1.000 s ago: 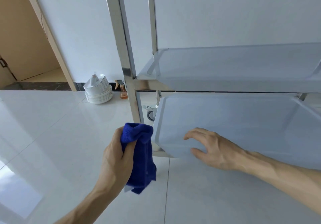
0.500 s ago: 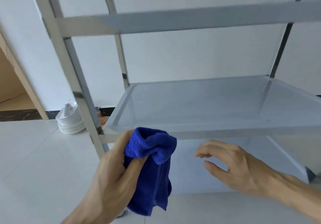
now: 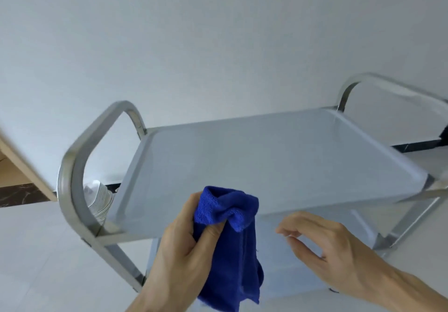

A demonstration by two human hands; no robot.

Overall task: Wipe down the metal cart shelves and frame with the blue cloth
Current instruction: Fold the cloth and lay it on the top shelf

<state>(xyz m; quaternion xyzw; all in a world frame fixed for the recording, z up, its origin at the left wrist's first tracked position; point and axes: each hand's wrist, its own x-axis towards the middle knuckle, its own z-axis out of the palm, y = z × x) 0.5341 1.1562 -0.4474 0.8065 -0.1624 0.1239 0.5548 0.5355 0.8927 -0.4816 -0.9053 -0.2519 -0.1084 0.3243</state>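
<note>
The metal cart stands before me with its top shelf (image 3: 266, 166) in full view and a lower shelf (image 3: 303, 270) partly visible beneath. Curved frame handles rise at the left (image 3: 80, 166) and right (image 3: 363, 79) ends. My left hand (image 3: 179, 251) grips the bunched blue cloth (image 3: 230, 244), which hangs down in front of the top shelf's near edge. My right hand (image 3: 327, 246) hovers beside the cloth, fingers apart and slightly curled, holding nothing, just below the shelf's front rim.
A stack of white bowls (image 3: 99, 200) sits on the floor behind the left frame. A white wall rises behind the cart with a dark baseboard (image 3: 412, 148). A wooden door frame (image 3: 21, 166) is at the far left. White tiled floor surrounds the cart.
My view has risen from the lower shelves to the top shelf. My right hand has left the bottom shelf and lifted; my left hand has carried the cloth up to the top shelf's front edge.
</note>
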